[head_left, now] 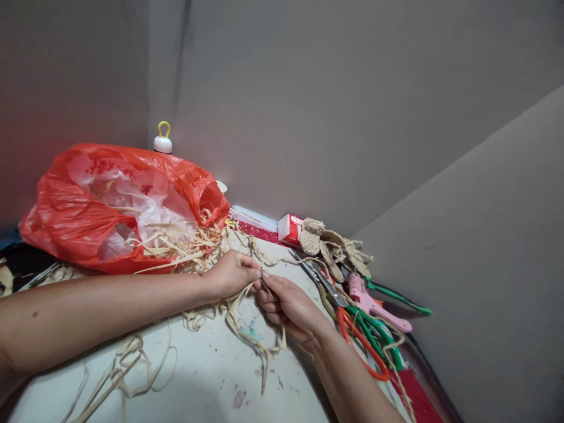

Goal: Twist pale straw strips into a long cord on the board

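Note:
My left hand (234,274) and my right hand (288,305) meet over the middle of the white table, fingertips pinched close together. Both are closed on pale straw strips (240,317), whose loose ends hang down below the fingers and trail onto the tabletop. The exact spot between the fingertips is mostly covered. From near the hands a thin braided straw cord (259,254) runs up and off to the right. Behind my left hand, a heap of loose straw (189,249) spills out of a red plastic bag (83,205).
Right of my right hand lie scissors with orange handles (363,352), scissors with green handles (379,332) and a pink glue gun (374,305). Woven straw pieces (328,244) rest by a red and white box (289,229). Grey walls (330,106) rise behind the table (194,364).

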`<action>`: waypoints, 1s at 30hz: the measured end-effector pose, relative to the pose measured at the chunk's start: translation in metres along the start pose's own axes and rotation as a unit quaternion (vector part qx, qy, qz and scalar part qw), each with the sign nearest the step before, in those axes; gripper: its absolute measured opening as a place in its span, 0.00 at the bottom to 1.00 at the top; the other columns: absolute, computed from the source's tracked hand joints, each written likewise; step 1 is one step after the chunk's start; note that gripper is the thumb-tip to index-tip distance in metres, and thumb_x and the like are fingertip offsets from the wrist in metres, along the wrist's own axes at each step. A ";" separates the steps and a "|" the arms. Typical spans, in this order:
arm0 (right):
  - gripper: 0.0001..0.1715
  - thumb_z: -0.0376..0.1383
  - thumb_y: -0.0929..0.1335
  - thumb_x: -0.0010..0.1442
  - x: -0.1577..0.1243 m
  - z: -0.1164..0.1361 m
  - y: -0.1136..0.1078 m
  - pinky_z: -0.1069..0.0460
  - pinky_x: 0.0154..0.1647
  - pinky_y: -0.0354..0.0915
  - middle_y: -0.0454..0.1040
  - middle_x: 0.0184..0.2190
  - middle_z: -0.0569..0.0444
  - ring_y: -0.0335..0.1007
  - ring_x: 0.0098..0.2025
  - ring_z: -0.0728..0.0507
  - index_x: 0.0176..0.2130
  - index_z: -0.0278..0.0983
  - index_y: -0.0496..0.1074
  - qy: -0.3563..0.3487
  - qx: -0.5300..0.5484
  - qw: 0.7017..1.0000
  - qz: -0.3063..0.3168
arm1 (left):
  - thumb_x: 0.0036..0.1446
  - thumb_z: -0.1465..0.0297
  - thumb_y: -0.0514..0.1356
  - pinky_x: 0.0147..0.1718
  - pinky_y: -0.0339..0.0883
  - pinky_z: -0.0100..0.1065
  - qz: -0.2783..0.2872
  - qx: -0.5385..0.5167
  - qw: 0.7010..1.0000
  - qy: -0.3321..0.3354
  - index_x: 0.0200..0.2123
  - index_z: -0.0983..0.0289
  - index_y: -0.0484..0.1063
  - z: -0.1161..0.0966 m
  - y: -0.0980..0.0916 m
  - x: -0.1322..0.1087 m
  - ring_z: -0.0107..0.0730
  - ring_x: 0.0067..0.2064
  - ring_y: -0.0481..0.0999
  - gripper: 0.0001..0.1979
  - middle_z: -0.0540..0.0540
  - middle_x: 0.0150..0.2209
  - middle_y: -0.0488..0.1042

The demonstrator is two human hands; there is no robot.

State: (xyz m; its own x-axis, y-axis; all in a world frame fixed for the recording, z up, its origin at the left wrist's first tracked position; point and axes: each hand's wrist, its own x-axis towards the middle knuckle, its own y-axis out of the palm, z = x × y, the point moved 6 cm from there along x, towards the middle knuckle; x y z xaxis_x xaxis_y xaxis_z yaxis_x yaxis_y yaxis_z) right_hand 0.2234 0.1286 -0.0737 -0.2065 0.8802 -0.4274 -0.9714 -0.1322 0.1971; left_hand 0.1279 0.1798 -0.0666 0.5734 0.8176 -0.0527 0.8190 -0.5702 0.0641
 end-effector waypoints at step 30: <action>0.18 0.46 0.69 0.55 0.002 0.010 -0.012 0.56 0.15 0.36 0.50 0.12 0.65 0.38 0.15 0.56 0.25 0.34 0.68 -0.175 -0.127 0.974 -0.074 | 0.57 0.64 0.50 0.29 0.60 0.27 0.093 0.094 0.990 0.046 0.25 0.67 0.69 -0.011 0.003 0.000 0.25 0.25 0.66 0.15 0.50 0.23 0.70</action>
State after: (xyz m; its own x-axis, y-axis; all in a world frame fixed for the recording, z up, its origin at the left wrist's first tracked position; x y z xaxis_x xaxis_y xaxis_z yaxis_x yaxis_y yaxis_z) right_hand 0.2355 0.1367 -0.0677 -0.0521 0.9937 -0.0995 -0.9942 -0.0610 -0.0882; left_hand 0.1300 0.1796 -0.0550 0.7170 0.6962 0.0345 0.6943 -0.7090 -0.1234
